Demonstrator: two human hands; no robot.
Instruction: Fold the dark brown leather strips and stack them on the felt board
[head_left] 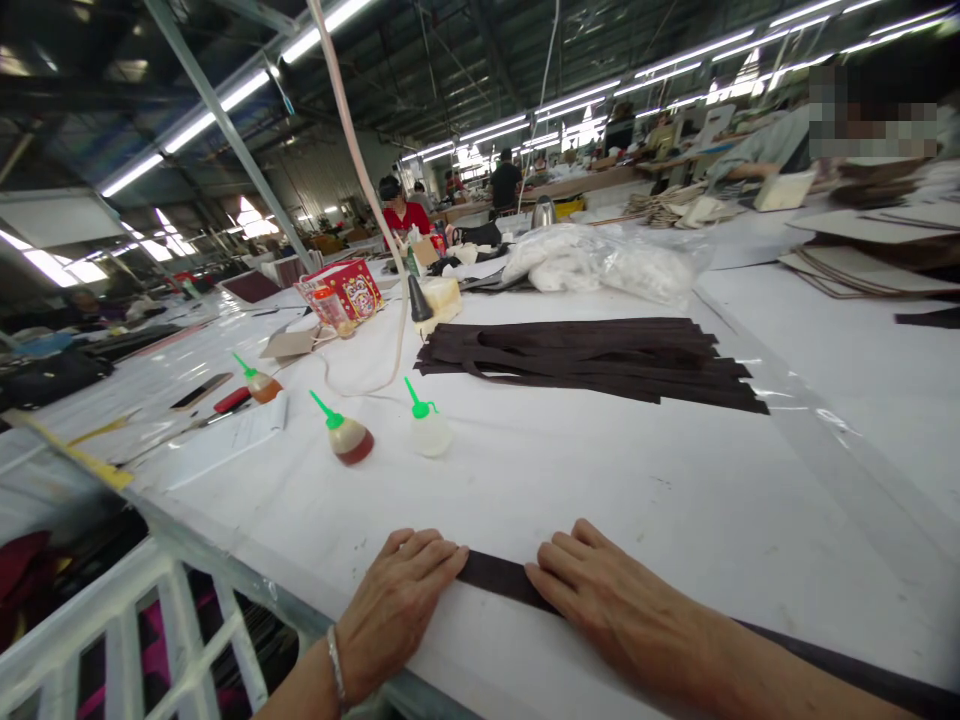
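A long dark brown strip (496,577) lies along the near edge of the white table (600,480). My left hand (397,600) rests flat on the strip's left end, fingers stretched out together. My right hand (607,595) lies flat on the same strip a little to the right, fingers pointing left. Neither hand grips anything. The strip runs on under my right forearm toward the lower right.
A pile of dark strips (592,360) lies mid-table. Three green-capped squeeze bottles (349,432) (427,420) (259,382) stand left of centre. A red box (345,290), a clear plastic bag (607,262) and a hanging hose (360,170) are farther back. A white rail (135,610) borders the left. Other people work far off.
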